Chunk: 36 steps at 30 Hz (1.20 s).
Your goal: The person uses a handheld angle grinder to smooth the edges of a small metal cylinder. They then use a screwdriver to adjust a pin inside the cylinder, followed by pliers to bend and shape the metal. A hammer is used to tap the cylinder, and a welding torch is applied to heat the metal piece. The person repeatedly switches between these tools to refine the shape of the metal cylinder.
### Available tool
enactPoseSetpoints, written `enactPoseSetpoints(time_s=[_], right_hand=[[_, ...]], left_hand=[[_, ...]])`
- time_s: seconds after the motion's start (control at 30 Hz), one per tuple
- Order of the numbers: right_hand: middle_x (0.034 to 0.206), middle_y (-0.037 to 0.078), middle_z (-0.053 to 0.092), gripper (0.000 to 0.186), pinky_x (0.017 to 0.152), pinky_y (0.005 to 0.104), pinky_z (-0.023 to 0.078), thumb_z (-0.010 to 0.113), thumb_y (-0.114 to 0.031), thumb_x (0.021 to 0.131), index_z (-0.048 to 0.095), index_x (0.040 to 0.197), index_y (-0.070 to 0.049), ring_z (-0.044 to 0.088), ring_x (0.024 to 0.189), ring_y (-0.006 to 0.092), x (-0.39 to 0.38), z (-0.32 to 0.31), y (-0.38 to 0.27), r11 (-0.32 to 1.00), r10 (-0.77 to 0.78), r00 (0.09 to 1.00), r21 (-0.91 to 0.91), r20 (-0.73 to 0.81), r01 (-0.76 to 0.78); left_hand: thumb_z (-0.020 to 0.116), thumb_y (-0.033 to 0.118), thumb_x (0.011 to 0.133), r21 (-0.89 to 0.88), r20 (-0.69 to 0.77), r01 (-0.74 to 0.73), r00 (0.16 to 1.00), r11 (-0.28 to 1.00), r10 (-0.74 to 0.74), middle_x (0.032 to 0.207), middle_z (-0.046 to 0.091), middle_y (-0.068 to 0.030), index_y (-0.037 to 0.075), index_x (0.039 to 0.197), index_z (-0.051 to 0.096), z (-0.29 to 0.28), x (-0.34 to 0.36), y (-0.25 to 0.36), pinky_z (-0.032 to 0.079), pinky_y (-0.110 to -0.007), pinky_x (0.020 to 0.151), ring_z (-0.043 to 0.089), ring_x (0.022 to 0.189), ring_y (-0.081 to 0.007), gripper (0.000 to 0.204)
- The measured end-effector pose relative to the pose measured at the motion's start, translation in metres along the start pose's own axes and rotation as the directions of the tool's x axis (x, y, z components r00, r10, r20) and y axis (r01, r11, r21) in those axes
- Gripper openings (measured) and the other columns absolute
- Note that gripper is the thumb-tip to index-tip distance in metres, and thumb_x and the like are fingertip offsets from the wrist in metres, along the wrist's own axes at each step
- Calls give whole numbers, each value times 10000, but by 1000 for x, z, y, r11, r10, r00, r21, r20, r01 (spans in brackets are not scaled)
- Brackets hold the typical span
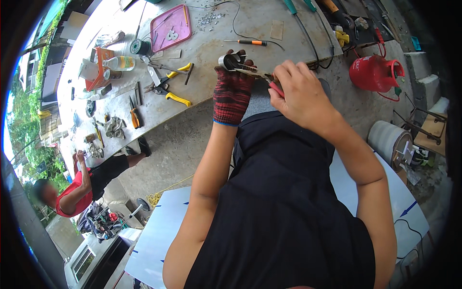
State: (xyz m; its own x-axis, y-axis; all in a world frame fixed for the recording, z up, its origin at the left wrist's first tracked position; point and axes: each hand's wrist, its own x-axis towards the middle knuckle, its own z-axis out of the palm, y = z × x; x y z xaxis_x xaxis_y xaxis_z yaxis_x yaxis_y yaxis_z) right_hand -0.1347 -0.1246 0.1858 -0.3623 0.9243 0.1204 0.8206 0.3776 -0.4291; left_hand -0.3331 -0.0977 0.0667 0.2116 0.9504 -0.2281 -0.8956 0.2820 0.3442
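Note:
My left hand (232,94), in a red and black knit glove, holds a curved, shiny metal piece (226,61) above the table's front edge. My bare right hand (297,94) is closed on a red-handled hand tool (275,86), whose metal end reaches toward my left fingers and a thin flat piece (248,71) there; whether they touch I cannot tell. An orange and black screwdriver-like tool (250,42) lies beyond my hands. Yellow-handled cutters (175,98) and orange-handled pliers (135,115) lie to the left on the worktable (202,45).
A pink tray (171,21), wire spool (140,47), bottle (118,63) and scraps share the table. A red gas cylinder (370,72) and a drum (387,137) stand right. A co-worker in red (77,190) works at the table's left end. Thin cords cross the tabletop.

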Motion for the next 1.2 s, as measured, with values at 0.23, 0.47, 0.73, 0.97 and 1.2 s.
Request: enactPoseSetpoints(time_s=[0.23,0.47,0.73,0.97,1.2], right_hand=[[1144,204,679,249,802,376,586,513,-243,1066,561,1145,-12,705,929,253,-44,23,1,-271,48,832,809,552,-522],[1167,259,681,451,754,456,627,454,-386,1092,556,1271,15,733,917,351,-39,22,7,-418,-64,824,735,563,-534],[1154,257,690,412,747,436,625,438,-374,1091,575,1213,-5,740,893,349,-43,31,12,-434,-102,853,748,512,-502],[1112,235,695,387,704,437,619,460,-419,1062,542,1165,-55,734,862,337,-44,30,7,-313,-48,866,816,497,-486],[1052,222,694,467,692,404,590,425,-369,1061,511,1353,-14,714,829,296,-48,34,8,-368,-71,883,811,463,-455]], left_hand=[[586,503,1017,-308,251,223,957,925,-147,1465,553,-119,128,1530,454,36,-6,-2,471,-507,1086,599,1205,-304,649],[563,546,1025,-124,301,247,932,961,-201,1484,532,-148,137,1573,390,53,-6,-7,506,-488,1058,613,1163,-302,705],[512,560,1047,-156,295,307,922,939,-252,1542,480,-162,163,1618,315,55,-12,-12,570,-502,956,636,1147,-338,723],[521,568,1038,-201,365,319,902,926,-231,1510,498,-161,155,1630,283,58,-13,-13,595,-501,891,641,1121,-333,760],[597,573,996,-106,323,273,919,956,-227,1474,516,-169,139,1604,312,65,-14,-14,618,-467,817,669,1047,-324,800]])
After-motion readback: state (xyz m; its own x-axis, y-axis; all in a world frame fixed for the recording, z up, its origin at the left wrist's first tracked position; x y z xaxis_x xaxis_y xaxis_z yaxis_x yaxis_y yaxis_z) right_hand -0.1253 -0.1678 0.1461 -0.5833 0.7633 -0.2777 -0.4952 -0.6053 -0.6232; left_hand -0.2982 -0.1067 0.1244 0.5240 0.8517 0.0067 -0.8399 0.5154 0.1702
